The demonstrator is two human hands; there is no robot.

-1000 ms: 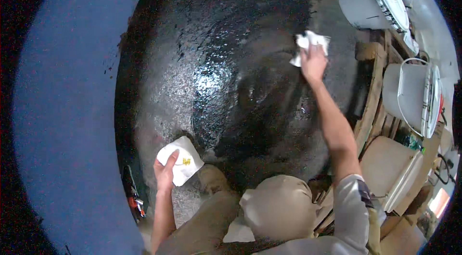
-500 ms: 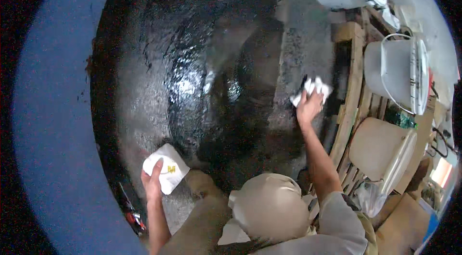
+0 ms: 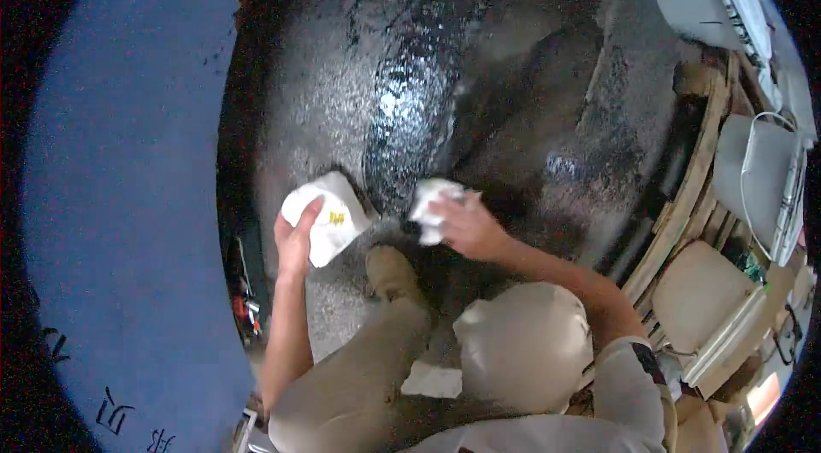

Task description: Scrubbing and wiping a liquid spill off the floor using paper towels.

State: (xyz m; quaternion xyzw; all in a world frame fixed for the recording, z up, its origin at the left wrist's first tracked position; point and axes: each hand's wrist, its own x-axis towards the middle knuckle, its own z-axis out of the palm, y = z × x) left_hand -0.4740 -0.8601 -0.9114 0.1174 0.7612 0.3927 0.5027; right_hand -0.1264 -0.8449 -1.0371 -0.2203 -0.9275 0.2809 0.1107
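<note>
While the left hand (image 3: 295, 239) holds a flat white pack (image 3: 338, 238) near the shoe (image 3: 391, 272), the right hand (image 3: 470, 227) grips a crumpled white wipe (image 3: 428, 203). I see this wipe over the shiny, dark floor (image 3: 419, 94).

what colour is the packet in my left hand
The packet is white with a yellow marking, best in the head view.

The person wears a pale grey shirt (image 3: 547, 438) whose short right sleeve (image 3: 623, 380) bears a dark patch (image 3: 647, 359) near its hem, plain beige trousers (image 3: 359, 376) with softly rounded, creased cloth at the knee, and a brownish-tan shoe (image 3: 391, 272), blurred in detail, while both hands (image 3: 295, 239) and forearms (image 3: 286, 316) are bare.
</note>
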